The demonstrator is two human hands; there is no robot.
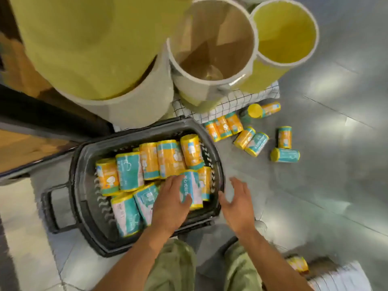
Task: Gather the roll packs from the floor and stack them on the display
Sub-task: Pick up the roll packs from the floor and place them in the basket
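Several orange, teal and yellow roll packs fill a black plastic basket (84, 164) on the floor in front of me. My left hand (172, 200) is wrapped around one teal and white pack (194, 189) at the basket's right end. Just outside the basket's right rim, my right hand (237, 202) hovers with its fingers spread and nothing in it. More roll packs (245, 136) lie scattered on the grey floor to the upper right, and one pack (298, 264) lies near my right foot.
Tall cylindrical display bins stand behind the basket: a big yellow one (84, 49), a white-rimmed brown one (212, 45) and a yellow one (285, 32), over a wire grid (231, 103). A dark shelf base runs along the left. Grey floor stretches to the right.
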